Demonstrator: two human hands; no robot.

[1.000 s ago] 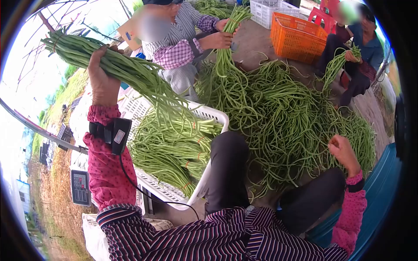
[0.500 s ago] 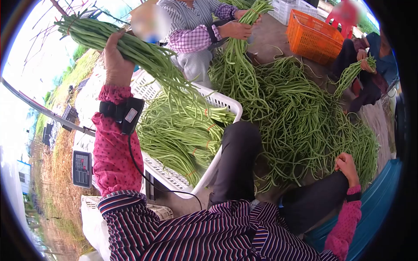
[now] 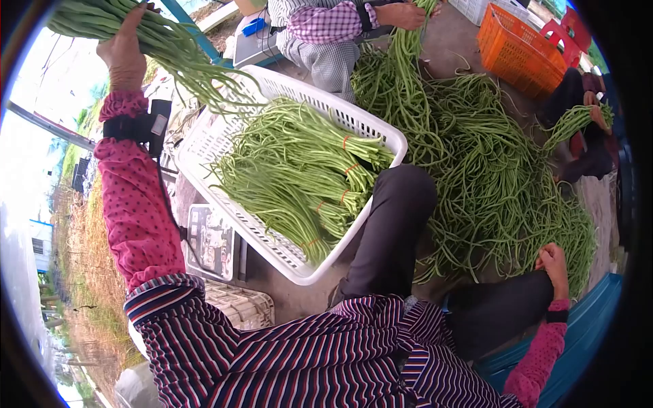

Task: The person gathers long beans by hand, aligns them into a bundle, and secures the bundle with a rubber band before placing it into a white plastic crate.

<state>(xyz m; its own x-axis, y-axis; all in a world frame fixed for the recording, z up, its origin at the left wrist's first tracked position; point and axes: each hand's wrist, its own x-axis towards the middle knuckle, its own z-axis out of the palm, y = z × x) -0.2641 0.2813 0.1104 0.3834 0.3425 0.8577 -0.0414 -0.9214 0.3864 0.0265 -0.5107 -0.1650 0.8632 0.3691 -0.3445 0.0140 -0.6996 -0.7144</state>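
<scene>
Raised at the upper left, my left hand (image 3: 126, 58) grips a bundle of long green beans (image 3: 173, 54), whose loose ends trail down to the right over the crate. Below it, a white plastic crate (image 3: 392, 136) holds several bundles of long beans (image 3: 292, 163), tied with orange-red bands near their ends. My right hand (image 3: 552, 262) rests closed by my knee (image 3: 503, 296), beside the big heap of loose beans (image 3: 483, 170); nothing shows between its fingers.
Across from me, a person's hand (image 3: 405, 15) holds long beans. At the right, another person's hand (image 3: 598, 115) holds a smaller bunch. An orange crate (image 3: 520, 51) and a red chair (image 3: 570, 37) stand behind the heap. A scale display (image 3: 211, 241) sits left of the white crate.
My left hand has moved up and left with the bean bundle, away from the crate. The view has shifted, showing more of the crate. My right hand stays by my knee.
</scene>
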